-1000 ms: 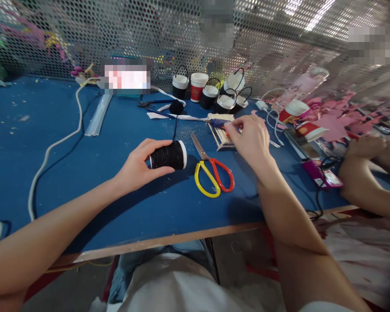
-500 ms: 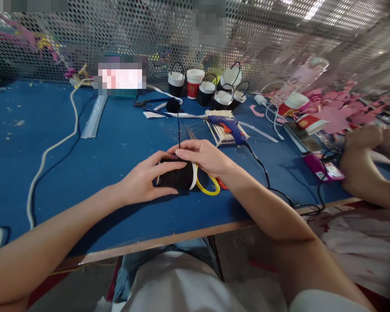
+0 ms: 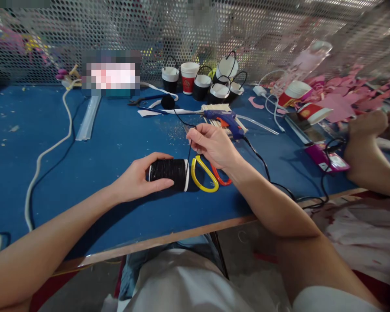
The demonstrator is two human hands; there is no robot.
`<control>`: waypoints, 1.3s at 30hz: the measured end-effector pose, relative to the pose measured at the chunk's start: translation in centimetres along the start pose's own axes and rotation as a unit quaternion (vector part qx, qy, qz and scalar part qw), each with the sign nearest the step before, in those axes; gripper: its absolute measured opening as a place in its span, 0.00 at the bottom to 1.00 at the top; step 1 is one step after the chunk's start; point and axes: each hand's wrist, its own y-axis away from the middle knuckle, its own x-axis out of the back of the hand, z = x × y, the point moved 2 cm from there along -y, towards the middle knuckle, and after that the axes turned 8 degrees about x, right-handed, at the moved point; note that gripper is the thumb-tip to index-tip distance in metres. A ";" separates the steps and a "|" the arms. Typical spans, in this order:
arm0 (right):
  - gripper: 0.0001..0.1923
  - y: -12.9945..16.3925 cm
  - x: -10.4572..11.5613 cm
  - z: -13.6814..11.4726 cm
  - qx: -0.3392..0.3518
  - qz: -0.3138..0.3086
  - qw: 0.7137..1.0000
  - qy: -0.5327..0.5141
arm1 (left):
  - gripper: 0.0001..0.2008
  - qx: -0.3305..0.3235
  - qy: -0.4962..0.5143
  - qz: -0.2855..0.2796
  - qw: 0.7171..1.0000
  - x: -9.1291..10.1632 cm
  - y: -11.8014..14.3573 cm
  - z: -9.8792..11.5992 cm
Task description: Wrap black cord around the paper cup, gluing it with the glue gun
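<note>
My left hand point(image 3: 142, 177) is wrapped round a paper cup point(image 3: 169, 170) that lies on its side, wound with black cord and showing white at both ends. Black cord point(image 3: 189, 151) rises from the cup's right end to my right hand point(image 3: 209, 142), which pinches it between thumb and fingers. From that pinch the cord runs on to a small black ball of cord point(image 3: 168, 102) farther back. Scissors with a yellow and a red handle loop point(image 3: 205, 184) lie just right of the cup, their blades partly hidden by my right hand.
Behind my right hand a blue glue gun point(image 3: 225, 122) rests on a small stick rack. Several black-wrapped cups with handles point(image 3: 202, 88) stand along the mesh. Clear glue sticks point(image 3: 89, 119) lie left. At right are pink cutouts point(image 3: 339, 106), a purple packet point(image 3: 326, 158) and another person's arm point(image 3: 364, 147).
My right hand has left the cup and moved up and right, drawing the cord along. My left hand stays round the cup, now more at its left end.
</note>
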 end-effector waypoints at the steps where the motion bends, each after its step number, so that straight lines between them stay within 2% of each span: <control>1: 0.19 0.0 0.0 0.0 0.001 0.001 1.000 0.011 | 0.26 0.000 0.000 -0.003 1.000 0.0 0.0 0.0; 9: 0.20 0.0 -0.4 -0.2 0.023 -0.003 0.996 0.088 | 0.25 -0.041 -0.033 0.001 0.999 0.0 0.2 0.3; 24: 0.17 0.4 -0.7 0.7 0.001 -0.050 0.987 0.154 | 0.26 -0.120 -0.062 0.027 0.990 0.2 0.5 0.6; 32: 0.17 0.6 -0.8 0.9 -0.010 -0.073 0.986 0.150 | 0.27 -0.181 -0.071 0.054 0.979 0.1 0.4 0.6; 39: 0.19 0.7 -0.7 0.9 -0.010 -0.081 0.984 0.158 | 0.28 -0.207 -0.084 0.079 0.972 0.0 0.5 0.6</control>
